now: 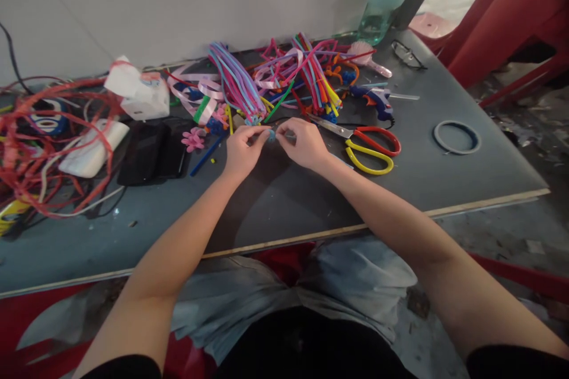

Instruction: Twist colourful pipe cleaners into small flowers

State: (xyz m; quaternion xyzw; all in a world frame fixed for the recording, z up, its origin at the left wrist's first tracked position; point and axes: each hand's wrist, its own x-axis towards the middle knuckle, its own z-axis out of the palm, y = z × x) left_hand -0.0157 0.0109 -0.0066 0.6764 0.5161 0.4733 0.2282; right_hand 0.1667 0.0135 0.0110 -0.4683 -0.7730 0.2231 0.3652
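Observation:
Above the near middle of the table, my left hand [243, 153] pinches a small light-blue curled piece [271, 137], which looks like pipe cleaner, between thumb and fingertips. Close beside it, my right hand [304, 143] is closed in a pinch. Its fingertips nearly meet the blue piece, and whatever they hold is too small to make out. Just beyond my hands lie a bundle of pink, purple and blue pipe cleaners [237, 80] and a mixed-colour bundle [313, 80]. Scissors [362, 145] with one red and one yellow handle lie right of my right hand. A pink pipe-cleaner flower [194, 139] rests left of my left hand.
A glue gun [376, 99], a hairbrush [368, 58], glasses [408, 54] and a grey ring [457, 137] are on the right. A tall bottle [389, 0] stands behind. At left are dark phones [144, 154], a white box [144, 95] and tangled red ribbon [26, 148].

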